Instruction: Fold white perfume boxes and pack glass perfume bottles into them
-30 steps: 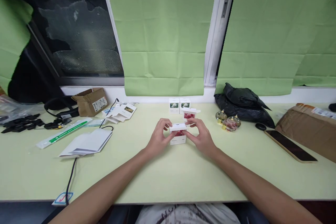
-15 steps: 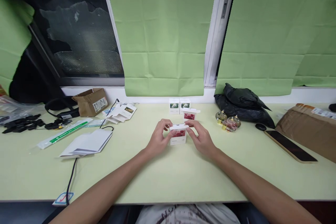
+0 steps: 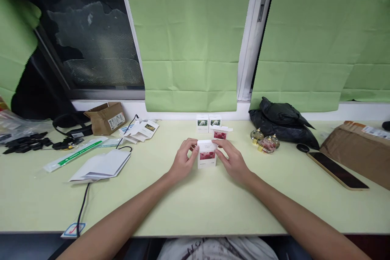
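A small white cardboard box (image 3: 207, 161) with a red flower picture stands upright on the table in front of me. Its top flap, with faint print, faces up. From the left, my left hand (image 3: 183, 158) has its fingers curved around the box's side and upper edge, thumb at the front corner. My right hand (image 3: 230, 158) grips the opposite side in the same way. Just behind stands another white box with a red picture (image 3: 219, 134), its lid raised. Two white boxes with green pictures (image 3: 202, 123) stand side by side at the back.
To the right are small glass bottles with gold parts (image 3: 266, 143), a black plastic bag (image 3: 277, 124), a phone (image 3: 338, 170) and a brown parcel (image 3: 356, 150). On the left lie folded white cartons (image 3: 102, 165), a black cable (image 3: 83, 205) and an open brown box (image 3: 106, 120).
The box's top flap has come down over the top, and its printed face now shows. My fingers have shifted slightly towards the box's sides.
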`<state>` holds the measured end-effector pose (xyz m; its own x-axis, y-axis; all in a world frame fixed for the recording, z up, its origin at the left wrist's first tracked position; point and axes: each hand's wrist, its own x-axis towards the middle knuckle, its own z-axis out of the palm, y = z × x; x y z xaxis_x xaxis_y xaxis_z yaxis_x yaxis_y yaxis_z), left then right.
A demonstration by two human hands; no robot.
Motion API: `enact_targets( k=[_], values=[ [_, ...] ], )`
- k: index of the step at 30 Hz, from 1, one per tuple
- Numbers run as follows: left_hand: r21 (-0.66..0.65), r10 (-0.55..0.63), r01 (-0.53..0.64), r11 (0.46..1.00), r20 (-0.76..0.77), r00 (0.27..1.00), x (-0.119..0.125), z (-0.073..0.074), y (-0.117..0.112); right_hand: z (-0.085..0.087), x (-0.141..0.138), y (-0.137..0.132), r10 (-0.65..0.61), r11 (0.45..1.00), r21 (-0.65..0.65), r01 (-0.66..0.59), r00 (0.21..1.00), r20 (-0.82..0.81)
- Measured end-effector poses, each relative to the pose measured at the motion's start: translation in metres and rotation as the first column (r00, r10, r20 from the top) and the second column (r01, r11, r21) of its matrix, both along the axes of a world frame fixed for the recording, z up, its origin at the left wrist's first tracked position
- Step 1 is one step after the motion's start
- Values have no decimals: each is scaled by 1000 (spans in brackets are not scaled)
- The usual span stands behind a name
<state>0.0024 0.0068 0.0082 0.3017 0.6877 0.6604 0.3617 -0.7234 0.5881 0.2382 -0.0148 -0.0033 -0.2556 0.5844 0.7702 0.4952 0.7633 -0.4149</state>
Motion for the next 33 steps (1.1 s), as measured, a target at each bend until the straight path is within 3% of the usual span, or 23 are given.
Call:
enact_targets(
  k=[6,13,19,22,28,33],
  values=[
    [-4,-29,29,1000,23,999,1,-1,0,4,-3,-3,7,1000,-15,-8,999,-45],
    [-190,-42,49,981,40,998,6,-7,-6,5,-2,-2,18,1000,-4,-18,1000,-18],
    [-457,-272,260,851,40,961,9,-2,-14,6,-2,-4,31,999,20,-30,999,-26],
    [-430,-305,289,855,34,952,12,-3,-16,7,-3,-6,8,998,57,-7,1000,-28],
    [-179,-203,177,968,-137,969,10,-9,-12,10,-5,-9,2,998,65,0,1000,-30],
    [-196,-267,231,953,-187,945,8,-8,-11,8,-8,-11,78,997,2,-78,997,-28]
  ],
)
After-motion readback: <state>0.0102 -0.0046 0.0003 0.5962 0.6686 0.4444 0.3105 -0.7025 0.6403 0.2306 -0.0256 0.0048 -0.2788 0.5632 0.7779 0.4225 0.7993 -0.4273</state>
